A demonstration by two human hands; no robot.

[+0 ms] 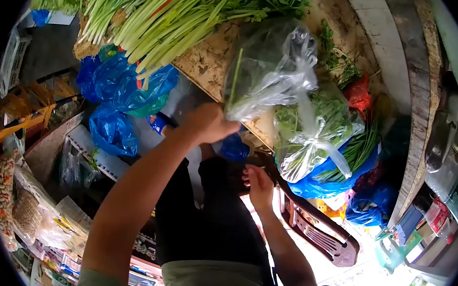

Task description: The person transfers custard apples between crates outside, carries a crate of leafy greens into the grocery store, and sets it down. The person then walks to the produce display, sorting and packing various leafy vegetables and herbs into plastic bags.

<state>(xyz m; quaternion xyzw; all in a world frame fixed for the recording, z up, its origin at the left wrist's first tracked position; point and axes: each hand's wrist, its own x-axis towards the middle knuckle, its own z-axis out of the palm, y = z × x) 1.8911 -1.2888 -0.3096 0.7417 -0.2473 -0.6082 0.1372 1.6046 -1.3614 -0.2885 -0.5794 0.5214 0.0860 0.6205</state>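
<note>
My left hand (212, 124) is closed in a fist at the lower corner of a clear plastic bag (269, 73), pinching its edge. The bag lies on the brown board (208, 61), with a green stalk showing in it. My right hand (259, 188) hangs lower, beside the board's front edge. Its fingers are loosely curled and apart, and I see nothing in them. Just above it lies a tied clear bag of leafy greens (316, 128). Long pale-stemmed celery (168, 25) is heaped on the board beyond my left hand.
Blue plastic bags (117, 96) hang at the board's left end. Green chives (357, 150) and a red bag (358, 94) are at the right. A brown plastic chair (323, 239) stands beside my right forearm. Bagged peanuts (0, 189) and boxes line the left side.
</note>
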